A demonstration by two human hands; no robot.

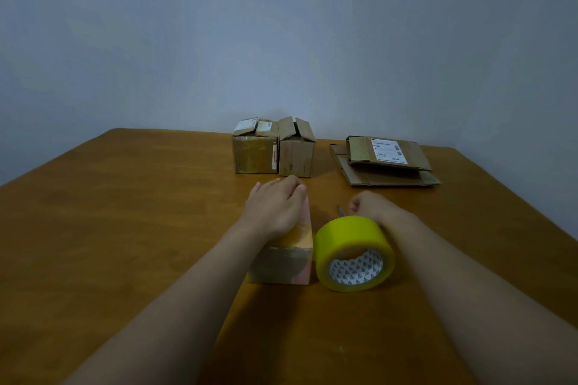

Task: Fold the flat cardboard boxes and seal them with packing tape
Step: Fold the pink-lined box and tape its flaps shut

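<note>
Landmark: tape roll (355, 253), standing on edge on the bench (125, 197).
Task box: small box (281, 262) just left of the roll, its long axis running away from the person.
Left hand (275, 206): flat on the box top, fingers straight, pressing down.
Right hand (366, 203): just beyond the roll, fingers curled; I cannot tell whether it grips the small metal thing (340, 209).
Flat boxes (387, 162): well beyond the roll, rightward.
Nearer hand: the right, probably the one to take the roll.
</note>
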